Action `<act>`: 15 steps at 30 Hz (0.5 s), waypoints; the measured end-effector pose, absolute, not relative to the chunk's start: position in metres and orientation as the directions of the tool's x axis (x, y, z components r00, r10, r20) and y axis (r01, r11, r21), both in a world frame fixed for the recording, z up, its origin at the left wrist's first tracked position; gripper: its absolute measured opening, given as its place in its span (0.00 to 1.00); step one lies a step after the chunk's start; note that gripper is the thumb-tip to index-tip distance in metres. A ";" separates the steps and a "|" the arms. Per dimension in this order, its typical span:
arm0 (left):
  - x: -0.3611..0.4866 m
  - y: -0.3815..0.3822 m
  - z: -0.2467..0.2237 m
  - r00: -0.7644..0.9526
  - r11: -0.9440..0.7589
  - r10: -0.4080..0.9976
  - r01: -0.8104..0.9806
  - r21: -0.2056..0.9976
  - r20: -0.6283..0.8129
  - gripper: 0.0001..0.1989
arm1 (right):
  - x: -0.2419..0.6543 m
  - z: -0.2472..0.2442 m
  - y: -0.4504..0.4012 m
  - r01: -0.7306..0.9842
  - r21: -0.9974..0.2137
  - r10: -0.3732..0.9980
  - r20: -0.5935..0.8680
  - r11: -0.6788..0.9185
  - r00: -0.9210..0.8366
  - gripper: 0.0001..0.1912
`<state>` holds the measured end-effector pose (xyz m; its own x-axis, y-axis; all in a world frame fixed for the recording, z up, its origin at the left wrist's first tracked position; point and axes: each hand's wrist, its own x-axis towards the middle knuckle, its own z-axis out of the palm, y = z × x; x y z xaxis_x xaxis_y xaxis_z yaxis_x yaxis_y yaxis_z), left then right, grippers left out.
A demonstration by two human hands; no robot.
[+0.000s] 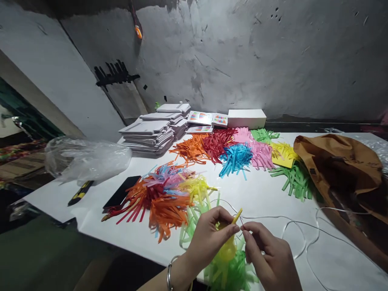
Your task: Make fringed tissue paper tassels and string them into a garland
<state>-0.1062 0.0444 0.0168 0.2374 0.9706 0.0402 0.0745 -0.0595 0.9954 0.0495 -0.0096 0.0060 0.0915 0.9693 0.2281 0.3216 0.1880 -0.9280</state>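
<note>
Near the front edge of the table, my left hand (212,232) pinches a yellow twisted paper piece (237,216), whose tip sticks up above the fingers. Close beside it, my right hand (266,250) is closed, its thumb and forefinger pinching a thin reddish thread (242,222) at the yellow piece. Yellow paper hangs below the left hand over a green fringed tassel (233,270). Left of my hands lies a heap of tassels, with orange (168,210), dark red and yellow (198,188) strips. A white cord (273,217) runs rightward from behind my fingers.
Stacked white packets (148,135) and a white box (247,119) stand at the back. Fringed paper bundles (236,157) lie before them. A brown bag (339,161) is at right. A black phone (121,192), a yellow-black cutter (80,193) and a clear plastic bag (91,157) are at left.
</note>
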 end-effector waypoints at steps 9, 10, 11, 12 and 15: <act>-0.105 0.043 0.012 0.212 -0.105 0.974 0.118 0.988 0.078 0.11 | 0.050 0.000 -0.008 0.317 -0.937 0.973 0.193 0.145 0.125 0.18; -0.104 0.043 0.011 0.210 -0.109 0.974 0.119 0.987 0.082 0.11 | 0.050 0.000 -0.008 0.317 -0.938 0.972 0.191 0.140 0.136 0.18; -0.104 0.043 0.010 0.209 -0.113 0.974 0.121 0.986 0.086 0.11 | 0.050 -0.001 -0.008 0.316 -0.939 0.972 0.186 0.133 0.145 0.18; -0.104 0.043 0.008 0.210 -0.117 0.974 0.121 0.986 0.089 0.11 | 0.050 -0.002 -0.008 0.313 -0.941 0.972 0.180 0.125 0.152 0.18; -0.104 0.043 0.002 0.222 -0.150 0.968 0.131 0.980 0.119 0.10 | 0.052 -0.003 -0.006 0.311 -0.944 0.976 0.162 0.110 0.147 0.19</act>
